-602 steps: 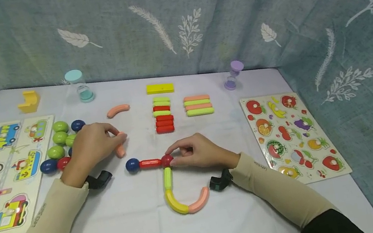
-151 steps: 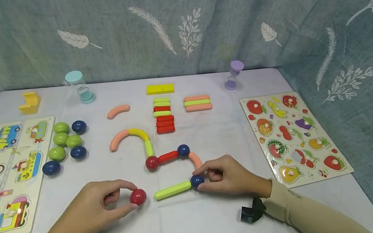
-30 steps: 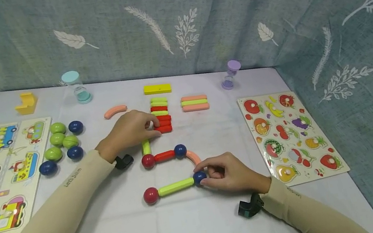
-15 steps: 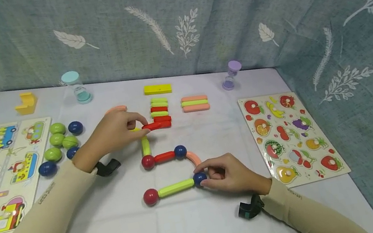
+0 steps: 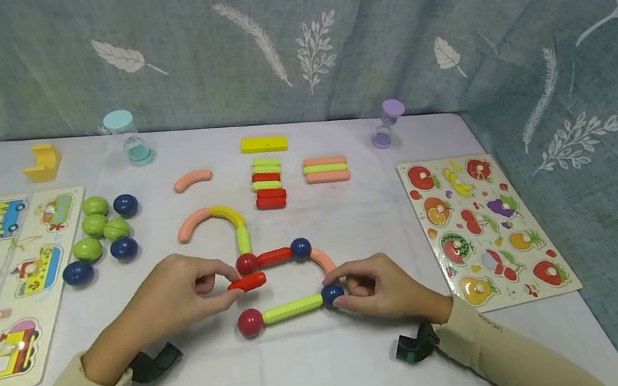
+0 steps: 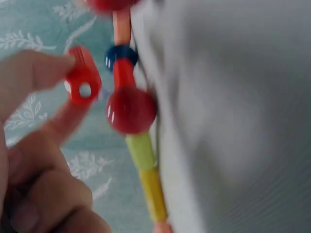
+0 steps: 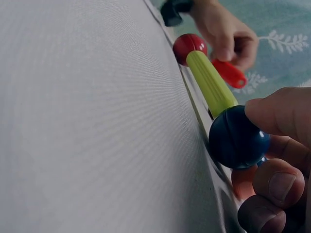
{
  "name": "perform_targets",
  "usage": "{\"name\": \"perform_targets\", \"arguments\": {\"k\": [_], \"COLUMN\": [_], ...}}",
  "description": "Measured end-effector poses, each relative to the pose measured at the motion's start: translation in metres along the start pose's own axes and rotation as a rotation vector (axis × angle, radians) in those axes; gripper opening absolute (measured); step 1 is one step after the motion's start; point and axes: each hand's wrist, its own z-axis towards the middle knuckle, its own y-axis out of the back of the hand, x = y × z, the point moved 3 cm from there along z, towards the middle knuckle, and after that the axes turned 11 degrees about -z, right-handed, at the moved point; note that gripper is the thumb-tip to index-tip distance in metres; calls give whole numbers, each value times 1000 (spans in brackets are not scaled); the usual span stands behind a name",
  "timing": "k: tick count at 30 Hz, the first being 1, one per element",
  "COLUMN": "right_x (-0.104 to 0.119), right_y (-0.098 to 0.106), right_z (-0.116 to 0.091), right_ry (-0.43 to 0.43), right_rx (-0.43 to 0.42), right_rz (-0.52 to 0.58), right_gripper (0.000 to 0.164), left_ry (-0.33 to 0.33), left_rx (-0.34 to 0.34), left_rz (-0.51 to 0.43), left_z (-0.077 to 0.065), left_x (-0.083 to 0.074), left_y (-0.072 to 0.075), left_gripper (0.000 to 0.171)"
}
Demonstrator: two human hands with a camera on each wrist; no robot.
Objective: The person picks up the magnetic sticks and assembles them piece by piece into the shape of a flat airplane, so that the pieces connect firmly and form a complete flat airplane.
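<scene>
My left hand [image 5: 175, 296] pinches a short red magnetic stick [image 5: 249, 282] between thumb and fingertips. In the left wrist view its round end [image 6: 85, 90] faces the camera. My right hand [image 5: 379, 291] holds the near blue ball [image 5: 333, 296] between thumb and index finger. A long green stick [image 5: 292, 310] joins that ball to a red ball [image 5: 250, 323]. Behind, a curved pink stick [image 5: 323, 260] leads to another blue ball [image 5: 301, 249]. From there a red stick [image 5: 274, 257] runs to a second red ball [image 5: 247, 263], then green [image 5: 243, 240], yellow [image 5: 229, 215] and pink [image 5: 194, 223] pieces.
Loose green balls [image 5: 94, 225] and blue balls [image 5: 78, 273] lie beside the vehicle puzzle [image 5: 57, 265]. Stacked short sticks [image 5: 268, 185], long sticks [image 5: 326, 169] and a curved pink piece [image 5: 193, 179] lie farther back. A fruit puzzle [image 5: 486, 231] lies right; two sand timers [image 5: 136, 147] stand behind.
The left hand has taken a red stick from the front of the short stack and brought it toward me, between the two red balls. The right hand stays on the blue ball.
</scene>
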Motion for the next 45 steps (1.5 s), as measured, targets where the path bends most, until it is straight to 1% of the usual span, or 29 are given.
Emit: {"name": "perform_targets", "arguments": {"k": [2,6,9,11,14,17,20,23,26,33,36,39,43,45], "right_x": [1,7,16,22,27,29,30,29,29,31,31,31,31,31], "right_y": [0,0,2,5,8,10,12,12,13,13,13,13,13,12], "right_z": [0,2,4,5,7,8,8,7,6,5,5,5,5,5], "right_ry": [-2,6,12,11,6,6,11,8,0,2,7,7,3,5], "right_rx": [-3,-4,-1,1,2,4,-2,-7,-11,-11,-12,-12,-8,-8], "right_rz": [3,11,19,23,22,18,8,10,12,28,31,29,27,30], "right_gripper": [26,26,25,25,25,25,24,25,25,26,26,26,26,25], "left_ry": [43,165,246,281,337,398,442,463,480,524,542,558,565,561], "left_rx": [-24,-52,-100,-137,-170,-181,-172,-167,-172,-232,-251,-237,-180,-155], "left_rz": [8,-70,-118,-120,-121,-148,-199,-238,-244,-191,-190,-221,-280,-294], "left_z": [-9,-26,-33,-36,-38,-39,-36,-32,-30,-32,-34,-33,-30,-29], "left_x": [2,13,20,22,22,21,20,21,21,18,19,19,16,14], "left_y": [-5,-9,-7,-5,-4,-6,-11,-15,-18,-16,-16,-17,-22,-25], "left_gripper": [14,14,16,18,22,29,34,36,37,35,36,38,41,42]}}
